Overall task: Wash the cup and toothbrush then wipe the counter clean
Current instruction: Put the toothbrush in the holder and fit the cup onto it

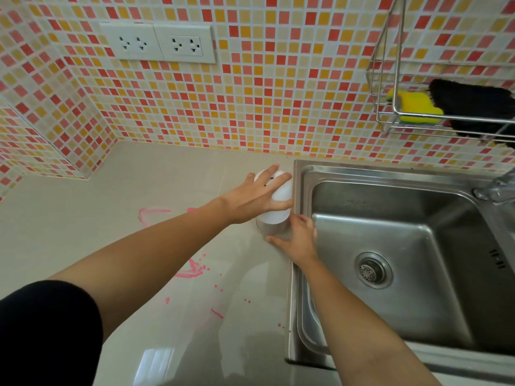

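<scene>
White cylindrical plastic cup (280, 211) stands on glossy beige counter (83, 218), just beside stainless steel sink (302, 174). Left hand (250, 199) grip wraps cup top. Right hand (299, 240) grip holds cup base. Pink stains (192, 270) on counter.

Mosaic wall (278, 93) of red, orange and cream tiles carries two white double sockets (157, 43) and, at right, a wire rack (386, 79) with a yellow sponge (415, 107). Below, a glossy beige desk (83, 218) meets a steel sink (432, 232) with a round drain (372, 270); light glints on the desk
</scene>
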Motion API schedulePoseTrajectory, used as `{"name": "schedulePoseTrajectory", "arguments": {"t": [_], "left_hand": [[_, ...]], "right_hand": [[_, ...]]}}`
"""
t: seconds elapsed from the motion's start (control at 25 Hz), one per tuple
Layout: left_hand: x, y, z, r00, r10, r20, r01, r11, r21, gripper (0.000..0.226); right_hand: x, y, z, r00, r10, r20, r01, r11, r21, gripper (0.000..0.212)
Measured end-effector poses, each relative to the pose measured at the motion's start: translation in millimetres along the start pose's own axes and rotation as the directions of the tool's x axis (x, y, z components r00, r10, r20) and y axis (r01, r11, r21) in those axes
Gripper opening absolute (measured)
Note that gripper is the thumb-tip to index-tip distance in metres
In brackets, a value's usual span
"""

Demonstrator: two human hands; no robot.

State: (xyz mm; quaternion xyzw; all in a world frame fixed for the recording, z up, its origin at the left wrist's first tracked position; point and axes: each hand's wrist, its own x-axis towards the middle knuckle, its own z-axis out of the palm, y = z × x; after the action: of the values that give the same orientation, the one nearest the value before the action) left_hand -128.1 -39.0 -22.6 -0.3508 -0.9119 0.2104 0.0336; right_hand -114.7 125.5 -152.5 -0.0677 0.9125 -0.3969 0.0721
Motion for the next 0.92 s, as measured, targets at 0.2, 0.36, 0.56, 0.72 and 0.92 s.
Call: {"name": "schedulePoseTrajectory", "arguments": {"t": [0.2, 0.36, 0.56, 0.72, 0.92], "left_hand": [[1, 1, -8, 0.998, 0.019, -0.053, -0.029, 0.98, -0.198, 0.049], [4, 2, -8, 0.978, -0.2, 0.058, 0.204, 0.866, -0.457, 0.087], [-6, 5, 12, 0.958, -0.252, 0.134, 0.269, 0.639, -0.72, 0.088], [-4, 5, 18, 0.968, -0.212, 0.137, 0.245, 0.66, -0.71, 0.085], [-8, 14, 33, 0.963, -0.228, 0.141, 0.255, 0.616, -0.746, 0.084]], "right_hand": [[-3, 7, 6, 0.996, 0.088, -0.013, -0.087, 0.994, 0.07, 0.079], [-3, 9, 9, 0.997, 0.07, -0.027, -0.068, 0.995, 0.074, 0.075], [-4, 9, 8, 1.0, -0.015, -0.021, 0.016, 0.998, 0.061, 0.07], [-4, 11, 9, 0.999, -0.047, -0.02, 0.048, 0.997, 0.052, 0.066], [-4, 14, 14, 1.0, -0.015, -0.026, 0.018, 0.992, 0.122, 0.068]]}}
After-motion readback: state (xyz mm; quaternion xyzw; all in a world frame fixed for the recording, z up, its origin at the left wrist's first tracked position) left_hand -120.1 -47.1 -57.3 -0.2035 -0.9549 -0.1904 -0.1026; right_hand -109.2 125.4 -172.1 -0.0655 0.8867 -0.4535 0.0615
